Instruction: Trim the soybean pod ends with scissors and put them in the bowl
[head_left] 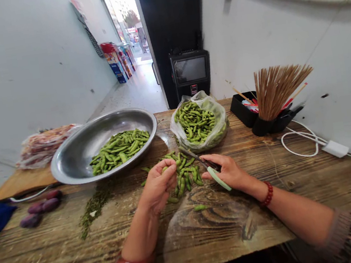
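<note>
Steel basin point(75, 157), left part of worktop point(212, 244), by far edge; heap of pods point(120, 148) inside. Your left hand point(157, 184) pinches pod point(164, 169), mostly hidden, thumb against fingertips; likely light, firm but crushable, so grip mid-length, gently. Loose pods point(182, 185) mid-worktop; stray pod point(200, 208) nearer front edge. Clear bag point(221, 120) by far edge, full of bagged pods point(195, 122); looks soft, gather by rim. Scissors point(218, 179) likely stiff; your right hand point(232, 171) curls round handles.

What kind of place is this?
Perhaps a small eatery's food-preparation spot: there's a big metal bowl of green pods, a bundle of thin sticks that look like skewers, and a doorway leading outdoors.
</note>
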Motion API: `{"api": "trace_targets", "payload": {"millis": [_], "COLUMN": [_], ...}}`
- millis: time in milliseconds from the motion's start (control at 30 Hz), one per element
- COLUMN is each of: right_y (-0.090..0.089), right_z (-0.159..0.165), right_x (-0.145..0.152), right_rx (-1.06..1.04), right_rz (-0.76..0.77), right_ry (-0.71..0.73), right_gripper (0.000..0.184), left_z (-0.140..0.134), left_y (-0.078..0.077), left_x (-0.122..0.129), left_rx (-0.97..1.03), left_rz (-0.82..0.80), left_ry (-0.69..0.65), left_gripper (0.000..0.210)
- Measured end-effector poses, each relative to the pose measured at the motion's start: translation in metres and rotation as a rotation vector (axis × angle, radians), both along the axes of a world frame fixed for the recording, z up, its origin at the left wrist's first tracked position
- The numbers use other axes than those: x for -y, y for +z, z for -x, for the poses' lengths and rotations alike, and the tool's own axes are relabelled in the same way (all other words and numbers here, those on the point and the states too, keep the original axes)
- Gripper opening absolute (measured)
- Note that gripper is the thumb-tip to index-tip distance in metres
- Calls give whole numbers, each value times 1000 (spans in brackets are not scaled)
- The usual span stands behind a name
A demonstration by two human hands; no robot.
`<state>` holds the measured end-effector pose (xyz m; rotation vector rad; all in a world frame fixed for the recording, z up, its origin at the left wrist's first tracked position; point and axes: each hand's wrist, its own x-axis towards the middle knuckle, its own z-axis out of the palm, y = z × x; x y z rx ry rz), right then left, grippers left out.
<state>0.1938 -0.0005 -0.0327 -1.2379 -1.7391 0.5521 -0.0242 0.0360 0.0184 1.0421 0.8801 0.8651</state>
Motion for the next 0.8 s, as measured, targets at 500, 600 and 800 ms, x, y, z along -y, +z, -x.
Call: {"api": "trace_targets", "payload": {"millis": [500, 600, 800], "right_y": [7, 6, 2], "right_z": [17, 17, 11], "right_x": [9, 8, 4], "right_rx": [-138, -136, -103], "right_rz": [31, 58, 24], "right_ry": [93, 79, 31], "right_gripper": [44, 43, 47], "left_z": [-24, -23, -19], "left_y": [-13, -12, -11], "left_x": [14, 14, 11], "left_rx": [-112, -84, -35], "left_rz": [-3, 21, 9], "left_ry": [-324, -381, -251], "left_gripper": [32, 34, 32]}}
